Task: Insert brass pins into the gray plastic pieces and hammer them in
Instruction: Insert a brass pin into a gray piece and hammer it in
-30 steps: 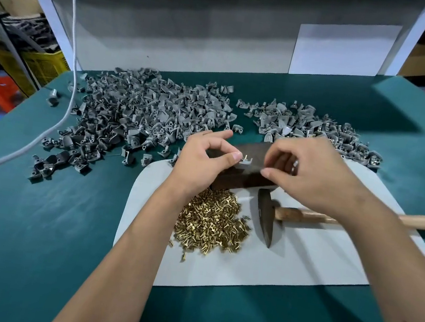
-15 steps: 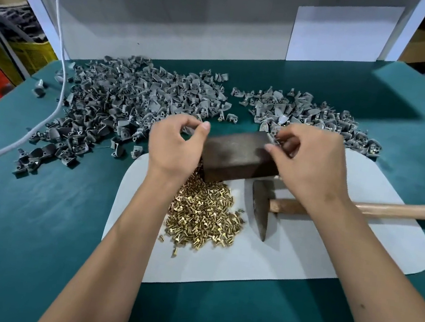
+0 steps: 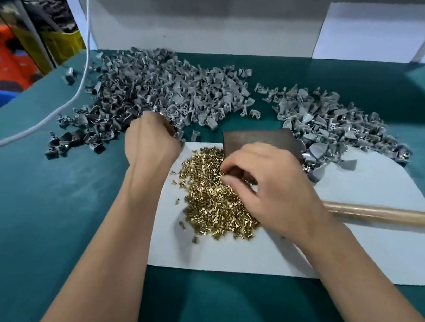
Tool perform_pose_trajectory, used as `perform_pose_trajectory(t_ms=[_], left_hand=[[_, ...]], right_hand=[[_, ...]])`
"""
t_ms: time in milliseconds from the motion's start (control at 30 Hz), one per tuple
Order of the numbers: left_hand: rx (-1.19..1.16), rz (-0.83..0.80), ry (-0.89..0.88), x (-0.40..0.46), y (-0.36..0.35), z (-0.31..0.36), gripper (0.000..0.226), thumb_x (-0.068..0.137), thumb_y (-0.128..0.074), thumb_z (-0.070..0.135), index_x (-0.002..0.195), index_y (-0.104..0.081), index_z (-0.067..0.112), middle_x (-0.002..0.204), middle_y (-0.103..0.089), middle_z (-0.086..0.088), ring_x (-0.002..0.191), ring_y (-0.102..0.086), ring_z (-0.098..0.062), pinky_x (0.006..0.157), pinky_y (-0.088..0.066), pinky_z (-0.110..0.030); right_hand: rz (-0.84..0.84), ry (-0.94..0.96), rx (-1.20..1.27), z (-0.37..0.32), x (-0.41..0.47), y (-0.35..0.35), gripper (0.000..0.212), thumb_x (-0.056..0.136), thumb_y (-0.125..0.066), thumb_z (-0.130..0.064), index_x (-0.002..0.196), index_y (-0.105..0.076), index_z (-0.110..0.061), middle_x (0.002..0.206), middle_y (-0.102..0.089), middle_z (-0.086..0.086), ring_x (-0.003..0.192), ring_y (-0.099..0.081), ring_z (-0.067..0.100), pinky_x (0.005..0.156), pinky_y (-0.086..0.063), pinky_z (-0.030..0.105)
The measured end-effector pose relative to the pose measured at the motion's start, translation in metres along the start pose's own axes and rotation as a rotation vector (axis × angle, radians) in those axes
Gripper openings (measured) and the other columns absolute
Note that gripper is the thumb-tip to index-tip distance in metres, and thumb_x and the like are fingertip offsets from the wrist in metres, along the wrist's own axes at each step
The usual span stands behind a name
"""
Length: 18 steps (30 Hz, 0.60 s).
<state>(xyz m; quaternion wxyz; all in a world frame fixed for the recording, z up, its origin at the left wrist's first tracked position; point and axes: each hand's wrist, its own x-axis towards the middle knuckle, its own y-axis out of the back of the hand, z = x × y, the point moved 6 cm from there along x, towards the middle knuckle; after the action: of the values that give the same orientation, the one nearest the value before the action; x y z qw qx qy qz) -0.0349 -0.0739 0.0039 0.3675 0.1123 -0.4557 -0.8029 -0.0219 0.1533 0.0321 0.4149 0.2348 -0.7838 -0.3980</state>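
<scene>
A big heap of gray plastic pieces [image 3: 167, 86] lies at the back left of the table, and a smaller heap [image 3: 331, 123] at the back right. Brass pins [image 3: 210, 207] are piled on a white mat [image 3: 357, 252]. My left hand [image 3: 151, 144] reaches into the near edge of the left heap, its fingers curled down around a gray piece. My right hand [image 3: 273, 188] is over the pin pile, thumb and fingertips pinching among the pins. A dark metal block [image 3: 258, 137] stands just behind my right hand. The hammer's wooden handle [image 3: 389, 214] lies to the right; its head is hidden.
The green table top [image 3: 34, 217] stretches to the front and left. A white cable [image 3: 86, 34] hangs down and runs across the table's left edge. A gray and white back wall [image 3: 199, 17] closes off the rear. Crates stand beyond the left edge.
Both hands left the metal block. The left hand moved left to the gray heap; the right hand dropped down onto the brass pins, covering the hammer head.
</scene>
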Motion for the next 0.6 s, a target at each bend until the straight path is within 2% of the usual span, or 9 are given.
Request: perform_pose_trajectory(t_ms=[100,233,333,400,467,567,600], left_hand=[[-0.027,-0.017,0.006,0.002,0.001,-0.002,0.022,0.071,-0.070,0.000,0.079,-0.075,0.020,0.082,-0.072,-0.004,0.083,-0.066,-0.026,0.068,-0.056,-0.034],[-0.064,-0.029,0.012,0.005,0.001,-0.004,0.027,0.071,-0.069,-0.003,0.075,-0.075,0.023,0.086,-0.072,0.000,0.084,-0.066,-0.025,0.069,-0.056,-0.033],[-0.089,-0.041,-0.002,0.007,0.001,-0.006,0.031,0.070,-0.069,-0.006,0.072,-0.071,0.025,0.087,-0.072,0.002,0.086,-0.067,-0.024,0.069,-0.056,-0.033],[-0.134,-0.064,-0.054,0.009,0.001,-0.005,0.038,0.068,-0.071,-0.008,0.078,-0.073,0.029,0.088,-0.071,0.005,0.088,-0.067,-0.020,0.069,-0.057,-0.032],[-0.166,-0.123,-0.137,0.009,0.000,-0.001,0.045,0.066,-0.075,-0.009,0.087,-0.077,0.032,0.089,-0.070,0.012,0.088,-0.068,-0.013,0.069,-0.055,-0.026],[-0.173,-0.247,-0.228,0.008,-0.005,0.004,0.046,0.067,-0.076,-0.008,0.082,-0.080,0.036,0.095,-0.071,0.018,0.084,-0.065,0.000,0.066,-0.054,-0.021],[-0.172,-0.274,-0.243,0.007,-0.005,0.006,0.046,0.067,-0.075,-0.008,0.082,-0.080,0.035,0.091,-0.071,0.019,0.078,-0.063,0.005,0.062,-0.050,-0.016]], right_hand=[[-0.196,0.155,-0.067,-0.024,-0.001,-0.026,0.026,0.097,-0.065,-0.038,0.114,-0.071,-0.020,0.105,-0.066,-0.007,0.100,-0.057,0.013,0.088,-0.054,0.036],[-0.278,0.212,-0.107,-0.034,-0.003,-0.037,0.036,0.099,-0.054,-0.051,0.120,-0.068,-0.025,0.108,-0.058,-0.006,0.105,-0.050,0.015,0.085,-0.051,0.036],[-0.273,0.234,-0.127,-0.041,0.000,-0.042,0.033,0.101,-0.052,-0.049,0.118,-0.069,-0.025,0.110,-0.057,-0.004,0.105,-0.048,0.016,0.086,-0.047,0.034],[-0.269,0.220,-0.172,-0.044,0.008,-0.047,0.031,0.104,-0.048,-0.043,0.116,-0.070,-0.024,0.111,-0.057,-0.004,0.105,-0.046,0.017,0.087,-0.046,0.037],[-0.299,0.201,-0.232,-0.045,0.018,-0.053,0.033,0.106,-0.043,-0.042,0.115,-0.070,-0.027,0.109,-0.055,-0.007,0.105,-0.045,0.017,0.089,-0.046,0.038],[-0.358,0.189,-0.260,-0.045,0.028,-0.061,0.030,0.104,-0.045,-0.042,0.115,-0.070,-0.032,0.104,-0.055,-0.010,0.106,-0.044,0.017,0.090,-0.045,0.037],[-0.359,0.189,-0.250,-0.046,0.031,-0.063,0.027,0.103,-0.048,-0.041,0.114,-0.071,-0.032,0.103,-0.056,-0.010,0.106,-0.045,0.017,0.089,-0.045,0.037]])
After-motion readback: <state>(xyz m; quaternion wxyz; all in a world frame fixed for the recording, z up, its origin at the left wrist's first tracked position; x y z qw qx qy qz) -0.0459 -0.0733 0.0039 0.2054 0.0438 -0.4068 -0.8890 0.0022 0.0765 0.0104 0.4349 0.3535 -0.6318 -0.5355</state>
